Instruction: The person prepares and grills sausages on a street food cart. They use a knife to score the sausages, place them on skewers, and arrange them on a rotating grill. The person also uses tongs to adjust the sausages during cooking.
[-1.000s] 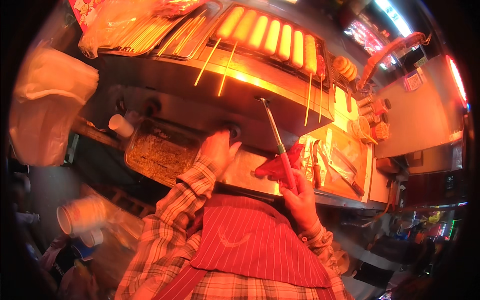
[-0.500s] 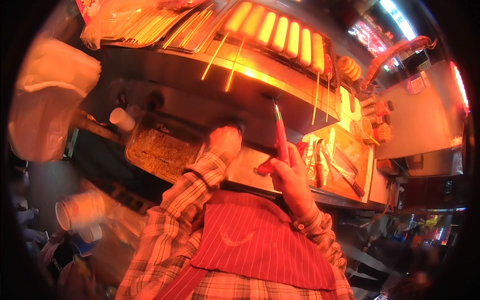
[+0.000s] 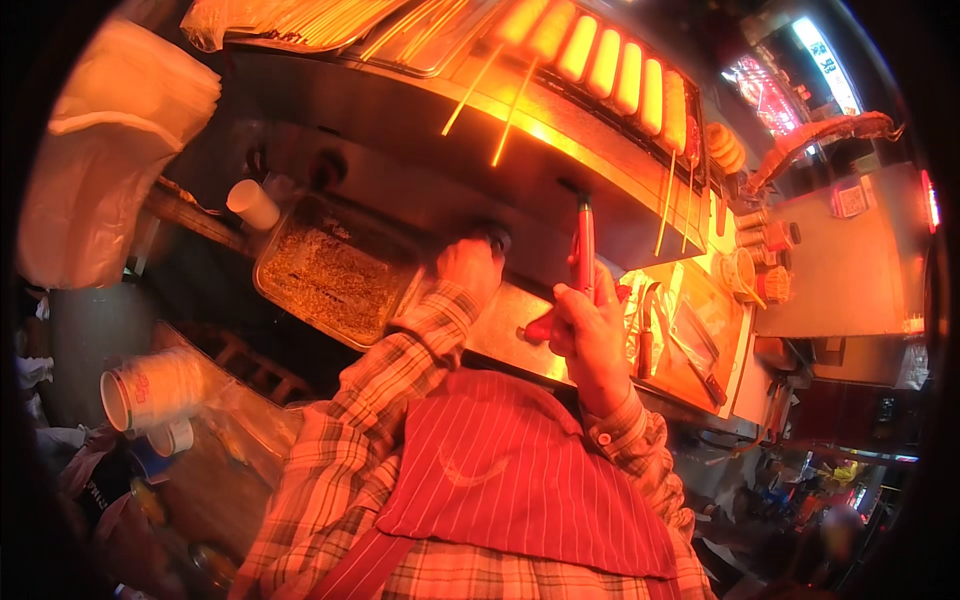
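My left hand (image 3: 470, 268) is closed around a dark round knob (image 3: 498, 238) low on the front of the metal grill (image 3: 420, 125); its fingertips are partly hidden. In my right hand (image 3: 592, 335) is a red stick lighter (image 3: 586, 245), held upright with its tip near a dark opening (image 3: 574, 187) in the front panel. No flame can be made out at the tip. On the glowing grill above lie several thick pale sausages (image 3: 603, 62), some with wooden sticks (image 3: 515, 110) hanging over the front edge.
Left of my left hand sits a metal tray (image 3: 262, 278) with brown crumbs. A white cup (image 3: 252, 204) stands beside it. On the right, a cutting board (image 3: 690, 350) bears a knife (image 3: 705, 375) and tongs-like tools. Skewers (image 3: 300, 22) fill a tray at upper left; stacked paper cups (image 3: 150, 390) are lower left.
The view has shifted, so the grill sits further right and higher. The lighter in my right hand now stands more upright, its tip still near the opening. My left hand stays at the knob.
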### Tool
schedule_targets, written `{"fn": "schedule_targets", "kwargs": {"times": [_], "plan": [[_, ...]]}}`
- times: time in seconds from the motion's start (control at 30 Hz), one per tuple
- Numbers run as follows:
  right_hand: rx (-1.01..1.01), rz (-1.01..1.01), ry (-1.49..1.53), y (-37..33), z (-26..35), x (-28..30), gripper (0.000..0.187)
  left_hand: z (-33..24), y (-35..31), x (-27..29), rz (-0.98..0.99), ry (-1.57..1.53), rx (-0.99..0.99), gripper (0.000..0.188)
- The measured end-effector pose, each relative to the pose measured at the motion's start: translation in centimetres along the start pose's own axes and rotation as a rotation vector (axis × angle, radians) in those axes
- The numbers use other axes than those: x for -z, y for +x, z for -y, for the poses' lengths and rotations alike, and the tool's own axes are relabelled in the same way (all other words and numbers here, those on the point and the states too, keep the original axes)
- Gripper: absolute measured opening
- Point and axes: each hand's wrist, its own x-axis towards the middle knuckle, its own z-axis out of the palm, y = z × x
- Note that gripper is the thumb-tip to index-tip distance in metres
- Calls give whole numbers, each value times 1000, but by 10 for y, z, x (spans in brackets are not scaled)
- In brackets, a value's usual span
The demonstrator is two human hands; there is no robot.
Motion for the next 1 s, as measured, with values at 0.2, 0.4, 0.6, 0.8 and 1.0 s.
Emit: {"fn": "schedule_targets", "kwargs": {"times": [0.2, 0.4, 0.6, 0.8, 1.0], "plan": [[-12, -22, 68, 0, -1, -10, 32, 4, 2, -9, -34, -216, 77, 13], [-5, -21, 57, 1, -2, -12, 32, 4, 1, -11, -82, -298, 69, 14], [-12, -21, 73, -1, -1, -12, 33, 1, -2, -9, 41, -664, 260, 22], [-17, -1, 119, -1, -1, -15, 32, -4, -3, -5, 119, -862, 411, 28], [-18, 20, 160, 0, -3, -17, 32, -5, -5, -6, 96, -937, 407, 30]]}}
